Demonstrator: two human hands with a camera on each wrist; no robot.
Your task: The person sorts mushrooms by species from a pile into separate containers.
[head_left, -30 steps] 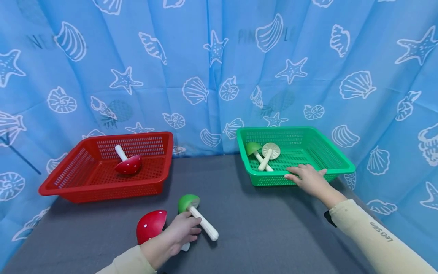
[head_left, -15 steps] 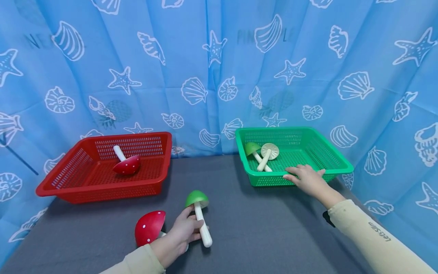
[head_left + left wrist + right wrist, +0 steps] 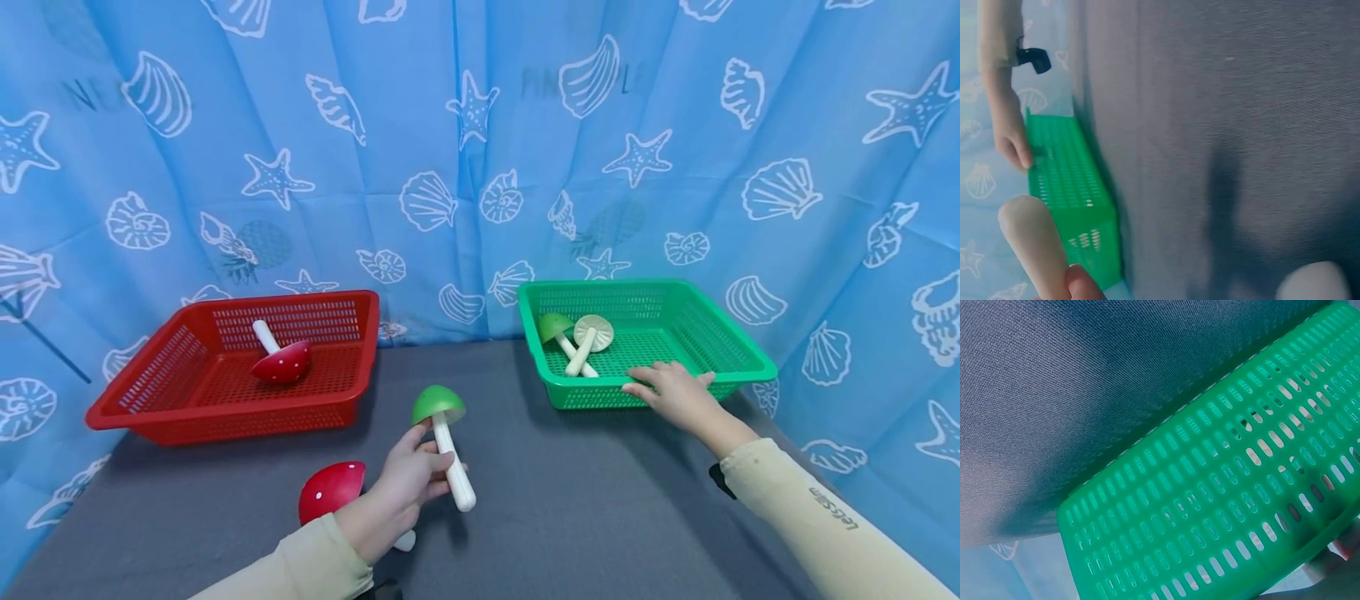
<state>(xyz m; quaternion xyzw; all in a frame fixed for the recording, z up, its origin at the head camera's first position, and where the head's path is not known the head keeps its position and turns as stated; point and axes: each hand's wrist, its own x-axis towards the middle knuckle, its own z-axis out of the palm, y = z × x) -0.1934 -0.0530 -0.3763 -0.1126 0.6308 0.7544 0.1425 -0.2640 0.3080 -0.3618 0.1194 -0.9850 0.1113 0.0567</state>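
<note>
Red basket [image 3: 330,410], left: I find one red mushroom [image 3: 282,364] inside. A second red mushroom [image 3: 330,490] lies on the worktop [image 3: 585,508], partly hidden by the left hand [image 3: 411,477], which grips a green mushroom [image 3: 444,433] by its stem, raised. The green basket [image 3: 600,397], right, contains two crossed mushrooms [image 3: 553,326]. The right hand [image 3: 677,400] rests on its rim; gripping or not, I cannot tell.

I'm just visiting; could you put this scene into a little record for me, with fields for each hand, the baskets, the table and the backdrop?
Left hand: holds a green-capped mushroom by its stem
Right hand: touches the green basket at its near rim
Inside green basket: two crossed mushrooms, one showing its pale underside
Inside red basket: one dotted red mushroom
Table: another red mushroom, partly hidden
Backdrop: blue curtain with shells and starfish
</note>
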